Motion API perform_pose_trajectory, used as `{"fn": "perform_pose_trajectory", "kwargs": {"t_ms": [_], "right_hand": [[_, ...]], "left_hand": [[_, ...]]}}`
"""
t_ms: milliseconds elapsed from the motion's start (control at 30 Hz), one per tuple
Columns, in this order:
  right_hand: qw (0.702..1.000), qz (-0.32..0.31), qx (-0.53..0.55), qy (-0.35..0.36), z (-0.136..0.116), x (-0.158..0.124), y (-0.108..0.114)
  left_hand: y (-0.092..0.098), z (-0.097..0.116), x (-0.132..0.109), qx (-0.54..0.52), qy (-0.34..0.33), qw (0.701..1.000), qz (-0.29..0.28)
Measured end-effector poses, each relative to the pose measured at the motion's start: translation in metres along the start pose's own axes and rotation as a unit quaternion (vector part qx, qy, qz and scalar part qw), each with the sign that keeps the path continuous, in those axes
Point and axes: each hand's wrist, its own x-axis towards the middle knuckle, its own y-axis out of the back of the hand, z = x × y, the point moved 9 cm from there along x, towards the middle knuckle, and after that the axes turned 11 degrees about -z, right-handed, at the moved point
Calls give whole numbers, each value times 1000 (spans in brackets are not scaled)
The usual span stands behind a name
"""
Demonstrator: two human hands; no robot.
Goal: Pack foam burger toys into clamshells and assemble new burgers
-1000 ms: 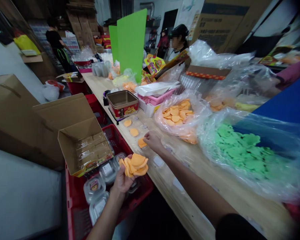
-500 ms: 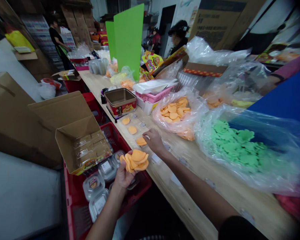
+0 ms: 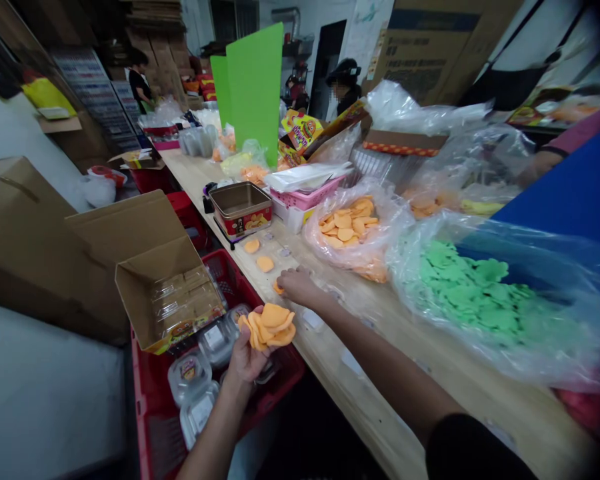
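Cupping a stack of thin orange discs (image 3: 269, 327), the left hand (image 3: 245, 357) held its grip palm-up and curled beneath them, above a red plastic crate (image 3: 153, 427); the half-closed right hand (image 3: 300, 287) lay over one partly hidden orange disc (image 3: 279, 289) on the pale wooden worktop (image 3: 380, 400).

A head-worn camera looks forward and down along a wooden table (image 3: 510, 413), close above the left hand (image 3: 247, 357) and right hand (image 3: 300, 287); the edges seem somewhat warped.
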Motion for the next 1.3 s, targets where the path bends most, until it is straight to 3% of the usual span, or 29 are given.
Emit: {"fn": "perform_pose_trajectory", "kwargs": {"t_ms": [167,333,533,800,1067,1233,1300], "right_hand": [[992,48,115,-35,22,2,11],[949,105,290,-62,52,-7,23],[911,110,394,-51,53,-4,10],[935,128,314,-108,58,9,-8],[962,152,200,-109,49,-3,2],[959,169,201,-106,41,-17,17],[956,154,242,-69,33,-32,27]], "left_hand": [[2,2,-1,1,-1,1000,-26],[2,1,0,2,-1,999,-41],[2,0,-3,3,5,1000,-14],[6,1,-6,12,8,1000,9],[1,-2,-3,-10,11,1000,2],[2,-3,3,5,9,1000,19],[1,-5,7,9,13,1000,25]]}}
